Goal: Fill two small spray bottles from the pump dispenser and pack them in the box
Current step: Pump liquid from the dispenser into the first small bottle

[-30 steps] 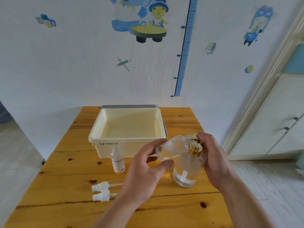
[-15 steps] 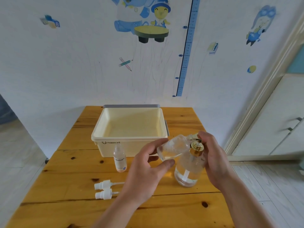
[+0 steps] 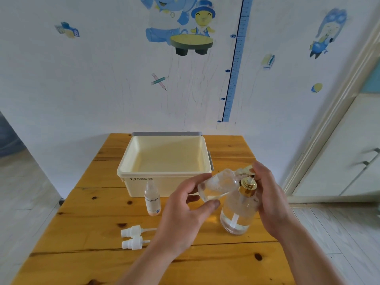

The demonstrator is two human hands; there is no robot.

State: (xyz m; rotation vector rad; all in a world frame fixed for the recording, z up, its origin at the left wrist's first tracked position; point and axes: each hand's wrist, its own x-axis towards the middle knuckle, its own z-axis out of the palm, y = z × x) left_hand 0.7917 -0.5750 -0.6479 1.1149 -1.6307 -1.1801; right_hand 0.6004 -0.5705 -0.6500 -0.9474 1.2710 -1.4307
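Table (image 3: 86,214) of knotty orange wood against a white wall with blue cartoon stickers and a height ruler (image 3: 236,64). At the far middle, cream plastic box (image 3: 164,173), open-topped, nothing seen inside, grey edge showing behind its back rim. Just in front of the box's near wall, one small spray bottle (image 3: 152,199), upright, uncapped, blue lettering on its side, a little liquid at the bottom. Nearer and left of centre, two white spray caps (image 3: 131,236) lying on their sides, one just behind the other, dip tubes pointing right.

Right of centre, pump dispenser (image 3: 239,210): clear glass body standing on the table, gold collar, liquid low in the base. Left hand (image 3: 185,214) closed around a second small clear bottle (image 3: 218,187), thumb beneath and fingers over the top, the bottle tilted with its mouth up toward the pump nozzle; some clear liquid pooled in its lower end. Mouth and nozzle very close; touching or not, cannot tell. Right hand (image 3: 269,200) curled around the far right side of the dispenser, fingertips on the pump head, palm against the glass.
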